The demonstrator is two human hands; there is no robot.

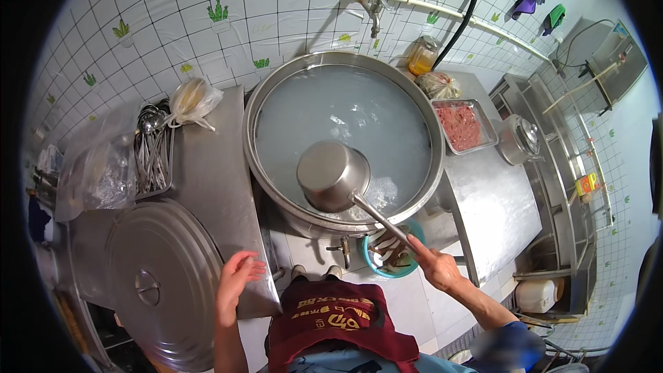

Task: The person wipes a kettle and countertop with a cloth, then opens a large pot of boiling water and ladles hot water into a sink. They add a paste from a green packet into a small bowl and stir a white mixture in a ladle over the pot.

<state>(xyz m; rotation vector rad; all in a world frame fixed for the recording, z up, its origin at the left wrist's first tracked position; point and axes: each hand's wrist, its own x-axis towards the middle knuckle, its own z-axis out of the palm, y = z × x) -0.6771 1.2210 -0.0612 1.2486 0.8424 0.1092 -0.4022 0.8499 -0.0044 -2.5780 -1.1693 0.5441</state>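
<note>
A metal ladle (331, 176) with a deep round cup hangs over the front of a large steel pot (250, 129). My right hand (437, 267) grips the end of its long handle. The cup is tipped with its base facing up, its lower rim close to the cloudy liquid (331, 109) filling the pot. Foam (382, 192) and ripples show on the liquid beside the cup. Empty, with its fingers loosely apart, my left hand (239, 275) hovers near the edge of the left steel table (217, 166). A small tap (342, 253) juts from the pot's front.
A big round lid (171, 248) and a tray of spoons (154, 160) lie at left. Minced meat fills a steel tray (463, 124) at right, near a lidded metal pot (518, 140). A turquoise basin (370, 259) stands on the floor. Above the pot is a wall faucet (374, 15).
</note>
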